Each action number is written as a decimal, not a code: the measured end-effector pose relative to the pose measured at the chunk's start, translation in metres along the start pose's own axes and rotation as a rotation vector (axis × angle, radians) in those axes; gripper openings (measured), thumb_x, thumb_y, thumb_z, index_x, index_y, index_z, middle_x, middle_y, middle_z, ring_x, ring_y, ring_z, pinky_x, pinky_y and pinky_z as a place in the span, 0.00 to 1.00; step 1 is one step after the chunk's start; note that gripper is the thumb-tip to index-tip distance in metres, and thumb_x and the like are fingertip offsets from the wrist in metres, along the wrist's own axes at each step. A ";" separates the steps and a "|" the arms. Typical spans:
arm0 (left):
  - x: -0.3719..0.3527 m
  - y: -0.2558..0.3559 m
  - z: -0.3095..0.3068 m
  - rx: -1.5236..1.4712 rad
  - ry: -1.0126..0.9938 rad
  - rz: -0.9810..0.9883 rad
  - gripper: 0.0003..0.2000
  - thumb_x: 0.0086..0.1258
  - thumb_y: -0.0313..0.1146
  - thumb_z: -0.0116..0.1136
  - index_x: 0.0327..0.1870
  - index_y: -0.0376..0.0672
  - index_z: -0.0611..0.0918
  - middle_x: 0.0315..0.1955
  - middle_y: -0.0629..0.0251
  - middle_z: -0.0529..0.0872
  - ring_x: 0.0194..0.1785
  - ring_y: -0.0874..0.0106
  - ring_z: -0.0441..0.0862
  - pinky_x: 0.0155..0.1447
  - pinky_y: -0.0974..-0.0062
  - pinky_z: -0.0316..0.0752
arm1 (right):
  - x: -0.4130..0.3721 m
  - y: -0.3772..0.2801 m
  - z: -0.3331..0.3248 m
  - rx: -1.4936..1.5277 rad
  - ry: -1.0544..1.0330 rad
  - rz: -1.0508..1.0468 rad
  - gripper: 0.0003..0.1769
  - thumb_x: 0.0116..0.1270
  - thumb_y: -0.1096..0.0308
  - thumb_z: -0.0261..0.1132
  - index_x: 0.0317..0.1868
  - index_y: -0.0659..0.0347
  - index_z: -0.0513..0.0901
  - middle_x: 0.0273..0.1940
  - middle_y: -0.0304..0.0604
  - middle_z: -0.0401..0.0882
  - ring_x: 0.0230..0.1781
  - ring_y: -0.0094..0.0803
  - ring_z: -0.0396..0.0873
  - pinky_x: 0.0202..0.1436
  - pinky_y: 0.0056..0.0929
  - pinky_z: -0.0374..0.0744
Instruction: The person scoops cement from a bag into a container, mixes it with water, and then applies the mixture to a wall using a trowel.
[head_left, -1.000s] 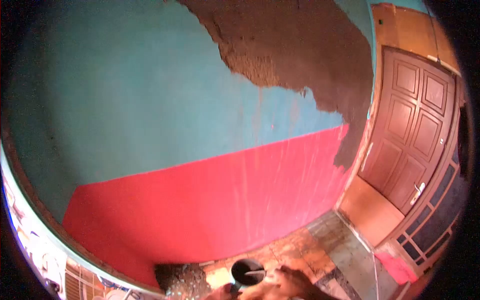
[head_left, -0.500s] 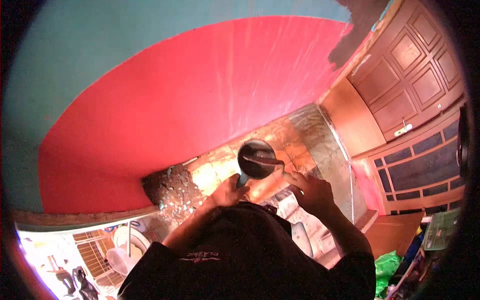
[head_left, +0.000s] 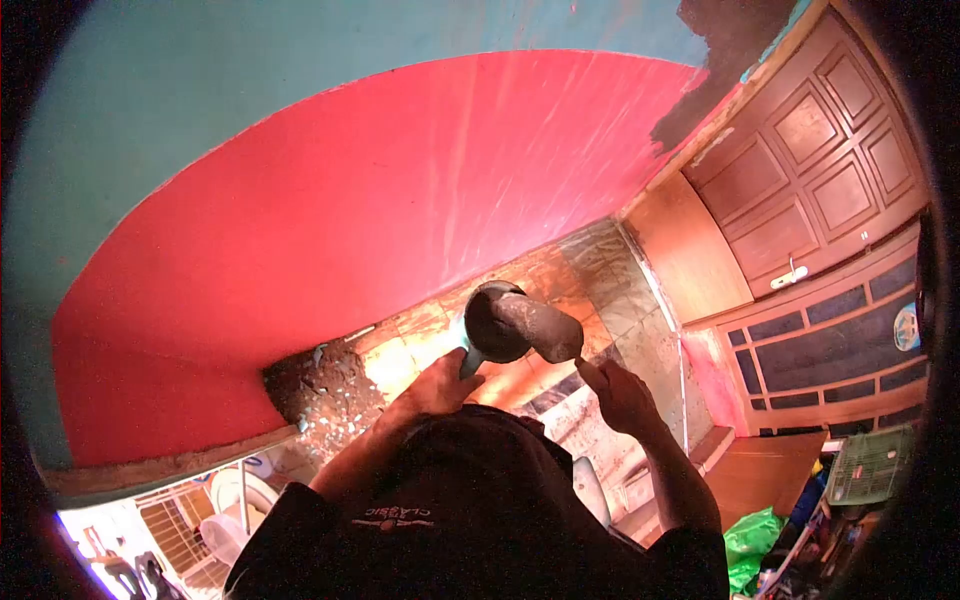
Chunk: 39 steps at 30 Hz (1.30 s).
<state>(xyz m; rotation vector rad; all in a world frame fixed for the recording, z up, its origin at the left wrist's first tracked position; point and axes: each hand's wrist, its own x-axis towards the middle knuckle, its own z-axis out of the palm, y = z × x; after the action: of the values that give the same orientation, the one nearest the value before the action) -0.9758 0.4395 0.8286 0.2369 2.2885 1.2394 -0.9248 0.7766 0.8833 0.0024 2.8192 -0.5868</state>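
My left hand (head_left: pixel 437 386) is closed around the handle of a water dipper (head_left: pixel 482 330), a round, dark-insided cup with a pale bluish handle. In my right hand (head_left: pixel 624 395) is a trowel (head_left: pixel 547 328), gripped by its handle with the fingers wrapped round. The trowel's broad face, coated in grey-brown material, is turned up to view and its tip overlaps the dipper's rim. What lies deep inside the dipper is in shadow. Both hands are in front of my dark shirt (head_left: pixel 440 500), above the tiled floor.
A red and teal wall (head_left: pixel 300 220) rises ahead, with a grey patch (head_left: pixel 690 100) at its upper right. Rubble (head_left: pixel 325 390) lies on the floor at its left foot. A wooden door (head_left: pixel 810 150) is at right; below it are a green bag (head_left: pixel 752 545) and a green basket (head_left: pixel 872 465).
The trowel has turned from edge-on to showing its broad face, and its blade has come partly out over the dipper's right rim. My right hand has lowered slightly.
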 end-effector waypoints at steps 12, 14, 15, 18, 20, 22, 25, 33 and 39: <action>0.018 -0.011 -0.033 -0.034 -0.129 -0.017 0.24 0.72 0.43 0.66 0.56 0.31 0.78 0.48 0.36 0.87 0.54 0.45 0.86 0.58 0.51 0.78 | 0.026 -0.053 -0.026 -0.332 0.169 -0.232 0.22 0.58 0.67 0.77 0.52 0.52 0.81 0.40 0.46 0.80 0.37 0.50 0.84 0.38 0.47 0.82; 0.024 -0.024 -0.032 -0.026 -0.157 -0.028 0.24 0.72 0.43 0.66 0.57 0.31 0.78 0.48 0.37 0.87 0.55 0.45 0.86 0.58 0.51 0.78 | 0.027 -0.057 -0.022 -0.330 0.207 -0.263 0.21 0.59 0.67 0.77 0.52 0.54 0.82 0.40 0.47 0.81 0.37 0.50 0.84 0.39 0.47 0.82; 0.028 -0.031 -0.031 -0.024 -0.166 -0.033 0.24 0.72 0.43 0.66 0.58 0.31 0.78 0.49 0.37 0.87 0.55 0.45 0.85 0.58 0.51 0.78 | 0.029 -0.059 -0.022 -0.333 0.226 -0.283 0.21 0.59 0.67 0.77 0.51 0.55 0.82 0.40 0.47 0.81 0.38 0.51 0.84 0.39 0.47 0.82; 0.028 -0.048 -0.030 -0.027 -0.171 0.003 0.25 0.72 0.43 0.66 0.59 0.32 0.77 0.49 0.38 0.87 0.55 0.45 0.85 0.58 0.52 0.79 | 0.025 -0.055 -0.013 -0.203 0.258 -0.312 0.20 0.60 0.66 0.78 0.52 0.57 0.82 0.42 0.48 0.83 0.40 0.51 0.86 0.42 0.46 0.83; 0.028 -0.057 -0.028 -0.068 -0.156 0.014 0.25 0.72 0.43 0.65 0.60 0.32 0.77 0.49 0.38 0.86 0.56 0.45 0.85 0.59 0.52 0.78 | 0.022 -0.056 -0.008 -0.178 0.215 -0.285 0.22 0.63 0.66 0.75 0.58 0.49 0.84 0.45 0.44 0.83 0.43 0.46 0.84 0.44 0.43 0.84; 0.024 -0.060 -0.030 -0.078 -0.154 0.022 0.23 0.73 0.43 0.65 0.58 0.33 0.77 0.48 0.39 0.86 0.54 0.46 0.85 0.57 0.52 0.78 | 0.019 -0.050 0.002 -0.146 0.132 -0.227 0.24 0.66 0.65 0.72 0.64 0.46 0.84 0.49 0.43 0.83 0.44 0.45 0.83 0.47 0.44 0.83; 0.019 -0.057 -0.035 -0.071 -0.146 0.060 0.21 0.75 0.45 0.64 0.53 0.32 0.77 0.44 0.41 0.86 0.49 0.47 0.86 0.53 0.52 0.78 | 0.021 -0.049 -0.007 -0.186 -0.045 -0.138 0.26 0.67 0.62 0.72 0.66 0.46 0.83 0.46 0.44 0.85 0.45 0.45 0.83 0.47 0.44 0.83; 0.016 -0.042 -0.034 -0.070 -0.187 0.051 0.21 0.75 0.45 0.63 0.52 0.33 0.77 0.42 0.41 0.86 0.49 0.48 0.87 0.54 0.52 0.79 | 0.056 -0.058 -0.056 0.227 -0.453 0.264 0.32 0.70 0.45 0.73 0.63 0.60 0.82 0.42 0.49 0.89 0.39 0.36 0.86 0.45 0.35 0.83; 0.025 -0.007 -0.026 -0.011 -0.132 0.005 0.21 0.76 0.44 0.63 0.55 0.33 0.76 0.41 0.44 0.87 0.44 0.53 0.88 0.51 0.54 0.80 | 0.099 -0.028 -0.097 -0.001 -0.477 -0.156 0.31 0.74 0.40 0.66 0.56 0.63 0.82 0.42 0.56 0.88 0.39 0.50 0.87 0.46 0.44 0.83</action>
<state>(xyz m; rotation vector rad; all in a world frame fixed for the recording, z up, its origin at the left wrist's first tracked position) -1.0098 0.4260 0.8257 0.3112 2.1690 1.2023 -1.0468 0.7834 0.9545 -0.3165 2.3674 -0.5350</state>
